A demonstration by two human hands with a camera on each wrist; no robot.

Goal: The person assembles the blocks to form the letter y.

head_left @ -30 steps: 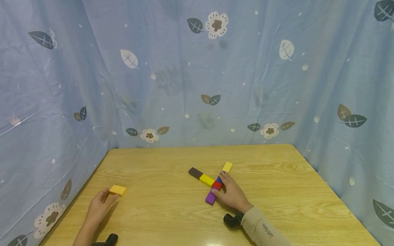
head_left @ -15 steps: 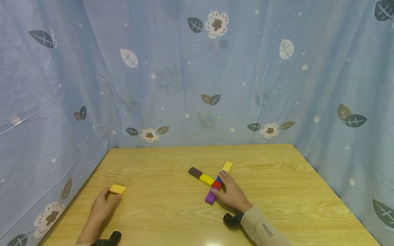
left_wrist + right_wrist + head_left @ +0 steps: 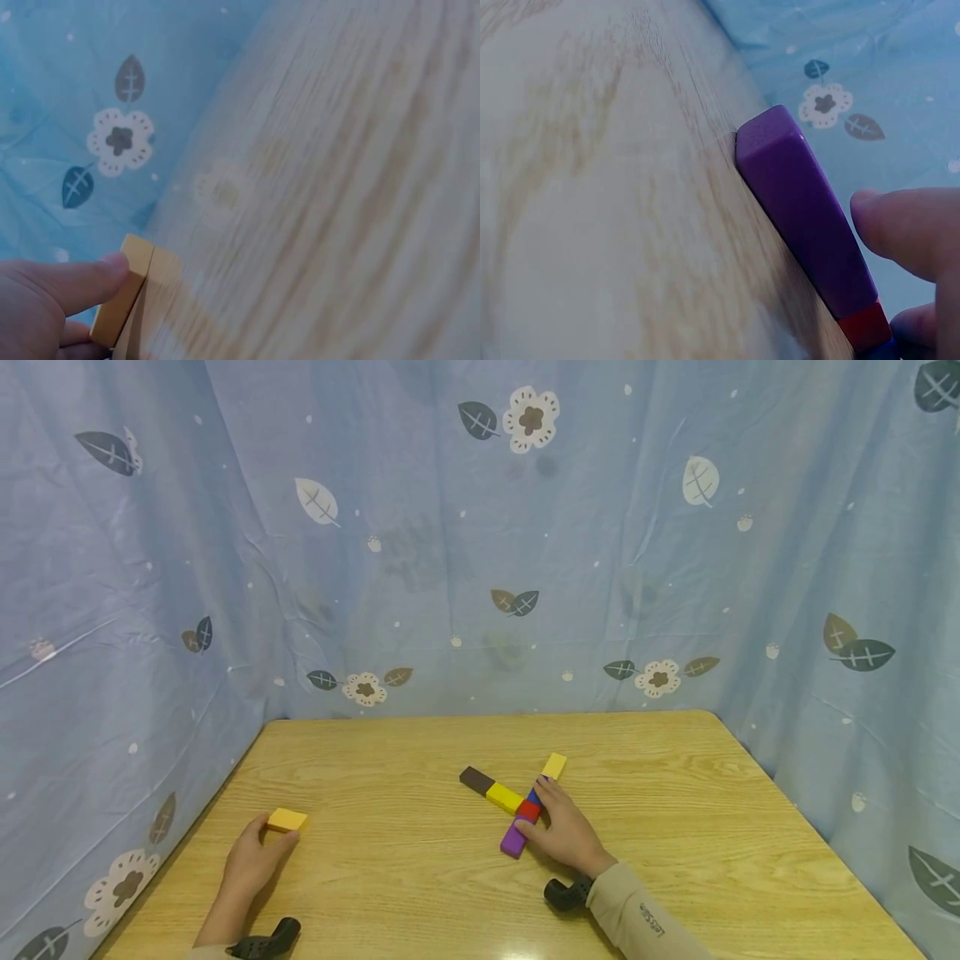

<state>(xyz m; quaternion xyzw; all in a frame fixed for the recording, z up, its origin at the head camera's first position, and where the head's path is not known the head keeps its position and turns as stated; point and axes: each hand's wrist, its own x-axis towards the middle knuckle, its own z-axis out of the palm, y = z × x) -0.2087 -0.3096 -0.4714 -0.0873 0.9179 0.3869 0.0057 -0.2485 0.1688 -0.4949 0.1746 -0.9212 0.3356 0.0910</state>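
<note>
At the table's left, my left hand (image 3: 253,860) holds a yellow-orange rectangular block (image 3: 288,819) between thumb and fingers. In the left wrist view the thumb presses on that block (image 3: 124,292), close over the wood. My right hand (image 3: 566,835) rests over a row of blocks, fingertips at the blue block (image 3: 534,797). Its thumb hovers beside the purple block (image 3: 806,217), a small gap showing in the right wrist view. Between purple and blue sits a red block (image 3: 528,811). A pale yellow block (image 3: 555,766) lies at the row's far end.
A bright yellow block (image 3: 505,797) and a dark brown block (image 3: 476,781) form a branch leading left from the red one. The wooden table (image 3: 390,877) is bordered by a blue leaf-print curtain (image 3: 420,568). A black wrist device (image 3: 567,894) sits below my right hand.
My left hand has shifted slightly right and forward around the yellow-orange block, its thumb sliding along the near side. The right hand and the joined blocks look the same.
</note>
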